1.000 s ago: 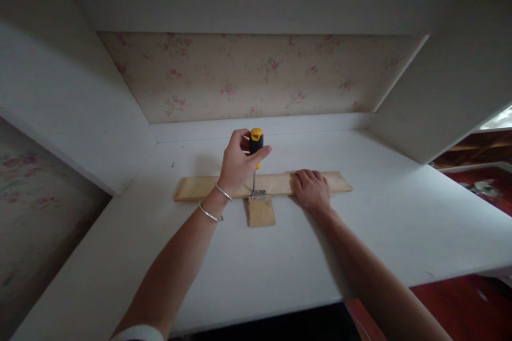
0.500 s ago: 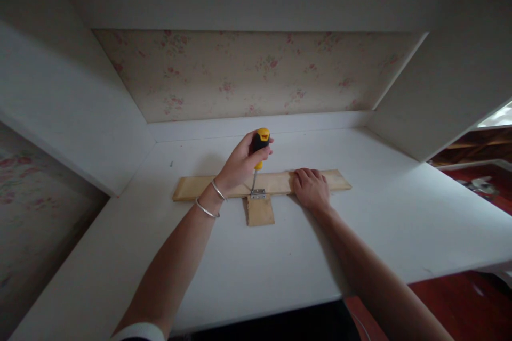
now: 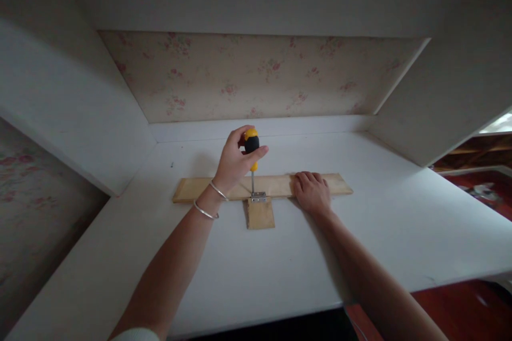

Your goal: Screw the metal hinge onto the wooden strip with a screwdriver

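My left hand (image 3: 236, 157) is closed round the black and yellow handle of a screwdriver (image 3: 252, 144), its thumb stretched out along the near side. The shaft points down, nearly upright, with its tip at the left end of a small metal hinge (image 3: 258, 197). This hinge spans a long pale wooden board (image 3: 196, 188) and a short wooden piece (image 3: 261, 216) at the board's near edge. On the board's right part, my right hand (image 3: 312, 192) presses down with fingers together, curled over toward the far edge; the fingertips are partly hidden.
Everything lies on a white surface (image 3: 384, 213) between white side panels, below an overhanging white panel (image 3: 260, 8). Flowered wallpaper (image 3: 256, 74) covers the back. A tiny dark bit, perhaps a screw (image 3: 172, 164), lies at the far left. Red floor (image 3: 460, 303) shows beyond the near right edge.
The screwdriver has gone from leaning right to nearly upright, its handle shifting left. My left hand's grip has turned, with the thumb now straighter. My right hand stays on the board.
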Motion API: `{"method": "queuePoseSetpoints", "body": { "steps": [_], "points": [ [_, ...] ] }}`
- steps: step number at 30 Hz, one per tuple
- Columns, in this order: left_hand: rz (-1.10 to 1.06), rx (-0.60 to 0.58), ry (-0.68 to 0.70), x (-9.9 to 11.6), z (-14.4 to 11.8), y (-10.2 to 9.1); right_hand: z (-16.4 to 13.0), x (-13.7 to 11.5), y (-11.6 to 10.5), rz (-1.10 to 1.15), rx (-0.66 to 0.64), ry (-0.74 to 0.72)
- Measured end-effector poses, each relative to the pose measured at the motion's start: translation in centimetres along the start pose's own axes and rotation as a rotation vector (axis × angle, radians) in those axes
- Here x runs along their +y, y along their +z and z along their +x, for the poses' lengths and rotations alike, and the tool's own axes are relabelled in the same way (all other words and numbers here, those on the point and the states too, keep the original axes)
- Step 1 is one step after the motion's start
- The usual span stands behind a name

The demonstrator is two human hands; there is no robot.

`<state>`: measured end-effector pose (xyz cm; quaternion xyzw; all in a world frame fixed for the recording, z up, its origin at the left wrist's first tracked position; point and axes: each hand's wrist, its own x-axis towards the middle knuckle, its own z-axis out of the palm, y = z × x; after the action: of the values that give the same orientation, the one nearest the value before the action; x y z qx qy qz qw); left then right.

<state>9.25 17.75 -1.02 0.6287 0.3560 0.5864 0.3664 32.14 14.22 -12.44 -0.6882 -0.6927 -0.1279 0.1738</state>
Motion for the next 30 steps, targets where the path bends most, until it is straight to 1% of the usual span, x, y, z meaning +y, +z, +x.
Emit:
{"method": "queuePoseSetpoints", "body": {
  "steps": [1,6,7,9,10,12,16,17,18,19,23,25,27,30],
  "points": [
    [-0.016,-0.043,-0.022,0.1,-0.1,0.1,0.0,0.0,0.0,0.002,0.002,-0.002],
    [-0.249,-0.367,-0.134,0.7,-0.5,0.0,0.0,0.1,0.0,0.005,0.008,-0.009],
    [-0.271,-0.408,-0.145,0.7,-0.4,-0.2,0.0,0.1,0.0,0.003,0.009,-0.011],
    [-0.27,-0.448,-0.15,0.6,-0.3,-0.5,0.0,0.1,0.0,-0.001,0.012,-0.012],
    [-0.253,-0.445,-0.149,0.5,-0.3,-0.7,0.0,0.1,0.0,-0.003,0.013,-0.011],
    [-0.195,-0.396,-0.142,0.2,-0.1,-0.7,0.0,0.1,0.0,-0.006,0.008,-0.007],
    [0.012,-0.204,-0.097,-0.4,-0.1,-0.4,0.1,0.0,0.0,-0.015,-0.001,0.003],
    [0.054,-0.172,-0.086,-0.3,-0.1,-0.2,0.1,0.0,0.0,-0.016,0.0,0.002],
    [0.072,-0.163,-0.083,-0.2,-0.2,-0.1,0.1,0.0,0.0,-0.017,0.003,-0.001],
    [0.06,-0.177,-0.086,0.0,-0.3,-0.1,0.1,0.0,0.0,-0.017,0.005,-0.004],
    [-0.133,-0.353,-0.095,1.0,-0.4,-0.3,0.0,0.1,0.0,-0.011,0.005,-0.004],
    [-0.185,-0.386,-0.091,1.2,-0.3,-0.5,0.0,0.2,0.0,-0.012,0.0,-0.003],
    [-0.171,-0.344,-0.096,1.0,-0.2,-0.6,0.0,0.1,-0.1,-0.018,-0.006,-0.002],
    [-0.065,-0.21,-0.086,0.4,0.0,-0.5,0.0,0.1,0.0,-0.023,-0.005,-0.002]
  ]
}}
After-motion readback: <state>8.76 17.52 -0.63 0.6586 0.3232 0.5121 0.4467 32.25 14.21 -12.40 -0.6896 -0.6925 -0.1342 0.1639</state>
